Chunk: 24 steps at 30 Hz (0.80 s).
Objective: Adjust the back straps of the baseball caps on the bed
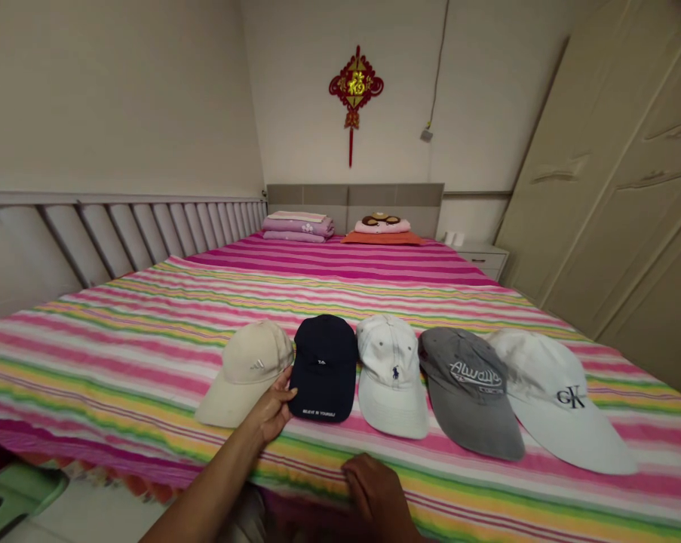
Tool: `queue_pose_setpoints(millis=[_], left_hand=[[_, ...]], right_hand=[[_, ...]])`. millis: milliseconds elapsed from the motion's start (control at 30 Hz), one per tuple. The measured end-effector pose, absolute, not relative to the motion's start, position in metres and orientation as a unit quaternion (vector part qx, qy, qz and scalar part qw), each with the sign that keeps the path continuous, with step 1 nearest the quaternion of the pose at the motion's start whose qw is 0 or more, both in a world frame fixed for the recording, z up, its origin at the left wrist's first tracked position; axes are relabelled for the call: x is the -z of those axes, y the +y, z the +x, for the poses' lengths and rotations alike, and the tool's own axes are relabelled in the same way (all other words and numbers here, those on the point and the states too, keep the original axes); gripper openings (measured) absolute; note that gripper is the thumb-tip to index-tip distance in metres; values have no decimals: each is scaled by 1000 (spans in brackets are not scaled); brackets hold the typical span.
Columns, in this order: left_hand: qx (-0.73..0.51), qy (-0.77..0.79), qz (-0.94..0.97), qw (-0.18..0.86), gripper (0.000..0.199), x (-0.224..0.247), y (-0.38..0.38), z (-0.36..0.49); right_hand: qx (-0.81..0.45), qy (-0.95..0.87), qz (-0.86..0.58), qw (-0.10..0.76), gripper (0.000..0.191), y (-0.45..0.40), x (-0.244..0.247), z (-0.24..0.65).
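Note:
Several caps lie in a row on the striped bedspread (pixel 148 332), brims toward me. My left hand (pixel 273 411) pinches the left edge of the brim of a navy baseball cap (pixel 324 369), which has small white lettering on it. Left of that lies a beige cap (pixel 255 358), partly behind my fingers. To the right come a white cap (pixel 391 377) with a small dark emblem, a grey cap (pixel 470 392) with white script, and a white cap (pixel 560 400) with dark letters. My right hand (pixel 377 490) rests at the bed's near edge, fingers curled; whether it holds anything is hidden.
Folded purple bedding (pixel 299 228) and a pink pillow (pixel 382 225) lie by the headboard (pixel 397 200). A railing (pixel 148 226) runs along the left. A nightstand (pixel 484 259) and tall wardrobe (pixel 611 188) stand right. A green stool (pixel 20 494) is at lower left.

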State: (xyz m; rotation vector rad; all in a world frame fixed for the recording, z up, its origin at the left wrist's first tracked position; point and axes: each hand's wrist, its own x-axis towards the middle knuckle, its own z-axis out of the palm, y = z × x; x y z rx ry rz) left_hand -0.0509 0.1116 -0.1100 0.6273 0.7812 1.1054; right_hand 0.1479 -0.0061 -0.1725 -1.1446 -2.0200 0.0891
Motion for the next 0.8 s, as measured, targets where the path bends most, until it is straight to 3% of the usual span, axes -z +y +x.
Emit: queue_pose_setpoints(millis=[333,633,800], left_hand=[[-601,470,365,533,48,122,105,-48],[-550,522,549,351,66,136,70,-35],[-457,576,644,210,72,149,81,-37]], right_hand=[[-40,-800,-449,396,20,-8,168,148],[-33,-802,-442,400,22,-8,168,148],[-21,-798,-445,405,22,-7,171,148]])
